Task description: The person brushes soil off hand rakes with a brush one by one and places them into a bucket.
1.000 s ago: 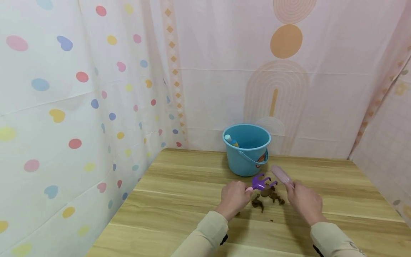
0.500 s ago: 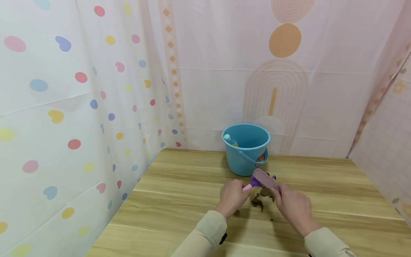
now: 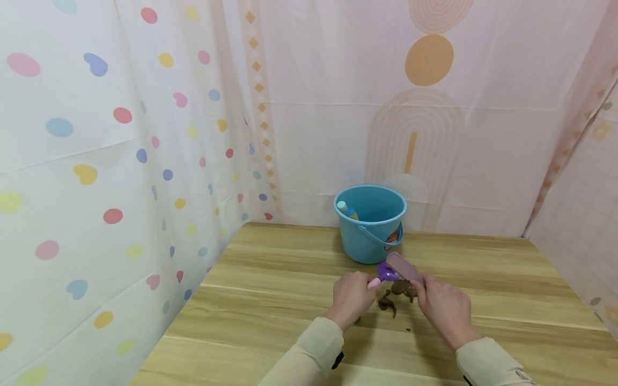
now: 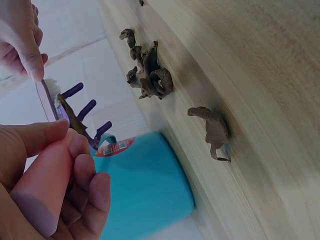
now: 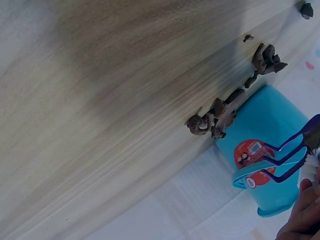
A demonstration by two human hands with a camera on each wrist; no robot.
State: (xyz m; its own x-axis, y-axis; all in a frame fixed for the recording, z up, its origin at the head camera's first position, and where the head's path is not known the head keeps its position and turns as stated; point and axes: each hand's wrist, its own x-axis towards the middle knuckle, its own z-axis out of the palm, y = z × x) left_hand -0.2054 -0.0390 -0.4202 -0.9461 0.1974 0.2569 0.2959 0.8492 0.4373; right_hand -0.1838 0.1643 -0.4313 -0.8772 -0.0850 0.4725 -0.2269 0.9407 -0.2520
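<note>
My left hand (image 3: 351, 297) grips the pink handle (image 4: 47, 185) of a small purple hand rake (image 3: 385, 272), its tines raised above the table. A dark brown curled scrap (image 4: 73, 112) lies across the rake head in the left wrist view. My right hand (image 3: 446, 308) holds a brush with a pinkish back (image 3: 403, 266). Its white bristles (image 5: 310, 167) are right at the rake head, overlapping it. Beneath both tools, dry, curled brown scraps (image 3: 386, 304) lie on the tabletop; in the left wrist view they form a clump (image 4: 150, 72) and a separate piece (image 4: 212, 131).
Just behind the tools stands a blue bucket (image 3: 369, 241) with its handle folded down and a red label (image 5: 250, 155). A light-blue-tipped item (image 3: 342, 206) pokes up inside it. The wood-grain table (image 3: 270, 300) meets patterned curtains (image 3: 309, 161) at the back and left.
The right hand has swung the brush left, from beside the rake to over its head; since half a second ago it has shifted slightly right. The left hand and rake stay nearly in place.
</note>
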